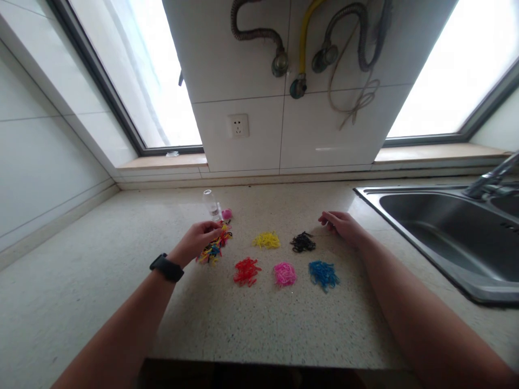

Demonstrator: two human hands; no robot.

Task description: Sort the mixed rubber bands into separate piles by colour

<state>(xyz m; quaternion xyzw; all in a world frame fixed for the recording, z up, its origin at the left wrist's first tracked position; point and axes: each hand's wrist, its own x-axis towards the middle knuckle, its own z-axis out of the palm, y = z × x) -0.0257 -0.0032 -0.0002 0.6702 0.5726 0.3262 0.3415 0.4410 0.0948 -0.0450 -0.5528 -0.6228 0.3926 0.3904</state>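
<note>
My left hand (200,236), a dark watch on its wrist, reaches over a mixed pile of coloured rubber bands (214,249). Its fingers are pressed together at the pile's upper edge; what they pinch is too small to tell. To the right of the black rubber bands (303,242), my right hand (339,222) is held with fingers closed in a pinch, their contents unclear. Sorted by colour, yellow rubber bands (266,240), red rubber bands (246,272), pink rubber bands (285,274) and blue rubber bands (323,274) lie in separate heaps between my hands.
Behind the mixed pile are a clear plastic bottle (211,205) and a small pink object (227,214). A steel sink (409,237) with a faucet (492,175) is set into the counter (259,329) at right. The tiled wall carries a socket (238,126) and pipes.
</note>
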